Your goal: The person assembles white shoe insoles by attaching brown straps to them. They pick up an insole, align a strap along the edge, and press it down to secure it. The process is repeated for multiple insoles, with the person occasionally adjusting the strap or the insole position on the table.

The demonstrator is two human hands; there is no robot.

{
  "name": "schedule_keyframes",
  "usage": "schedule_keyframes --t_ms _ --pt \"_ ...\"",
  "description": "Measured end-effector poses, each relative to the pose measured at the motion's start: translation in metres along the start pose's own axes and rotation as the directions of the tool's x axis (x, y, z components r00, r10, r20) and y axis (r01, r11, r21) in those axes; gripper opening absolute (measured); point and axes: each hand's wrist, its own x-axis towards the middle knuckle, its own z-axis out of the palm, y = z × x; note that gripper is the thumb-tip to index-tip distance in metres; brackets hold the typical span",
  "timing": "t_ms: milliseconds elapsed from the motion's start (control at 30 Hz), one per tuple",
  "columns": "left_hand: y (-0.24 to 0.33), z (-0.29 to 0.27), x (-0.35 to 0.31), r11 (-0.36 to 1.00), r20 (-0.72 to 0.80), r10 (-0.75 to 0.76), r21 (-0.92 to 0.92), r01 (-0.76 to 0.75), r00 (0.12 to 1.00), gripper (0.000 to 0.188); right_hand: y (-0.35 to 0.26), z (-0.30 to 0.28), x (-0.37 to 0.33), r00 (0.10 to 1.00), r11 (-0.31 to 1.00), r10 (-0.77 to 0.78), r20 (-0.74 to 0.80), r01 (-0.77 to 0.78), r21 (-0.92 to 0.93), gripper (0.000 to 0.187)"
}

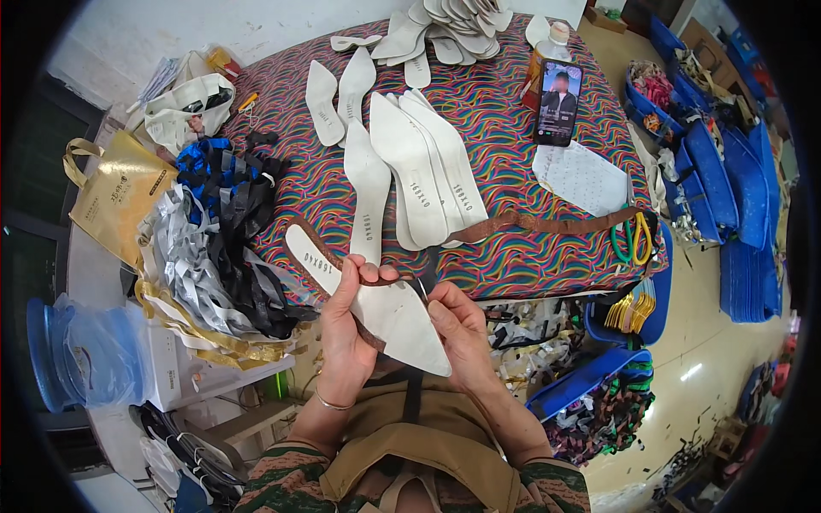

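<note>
Near the table's front edge I hold a white shoe insole (398,321), its pointed end toward me. A narrow brown strip edges its rounded end and part of its sides. My left hand (346,321) grips it by the middle, thumb on top. The fingers of my right hand (457,325) are closed at its right edge, by the pointed half. A thin dark piece (430,267) stands just above these fingers; its kind I cannot make out. Beyond it, a longer brown strip (547,224) lies across the table to the right.
More white insoles (419,171) lie ahead on the patterned cloth (286,184), with a heap behind. A phone (558,103) leans on a bottle (556,43). Strip bundles (192,256) hang at left. Scissors with green and yellow handles (633,239) lie at right, above blue bins (581,385).
</note>
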Motion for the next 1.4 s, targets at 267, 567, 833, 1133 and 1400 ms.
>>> schedule_keyframes --t_ms 267,567,833,1133,1400 --pt "0.0 0.005 0.0 0.998 0.029 0.005 0.061 -0.007 1.0 0.02 0.003 -0.005 -0.002 0.994 0.989 -0.105 -0.018 0.103 -0.103 0.009" --pt "0.002 0.014 -0.004 0.916 0.167 0.125 0.358 -0.179 0.978 0.016 -0.064 -0.003 0.019 0.863 0.317 -0.286 0.416 0.495 -0.809 0.019" --pt "0.006 0.022 -0.005 0.87 0.217 0.111 0.451 -0.2 0.97 0.015 -0.067 -0.016 0.008 0.674 -0.17 -0.302 0.674 0.658 -0.734 0.029" --pt "0.0 0.019 0.001 0.912 0.367 0.056 0.36 -0.198 0.928 0.012 -0.064 -0.028 0.006 0.788 0.16 -0.248 0.563 0.606 -0.779 0.009" --pt "0.007 0.023 0.007 0.831 0.331 -0.094 0.545 -0.109 0.939 0.029 -0.054 -0.023 0.003 0.922 0.346 -0.183 0.341 0.385 -0.856 0.026"
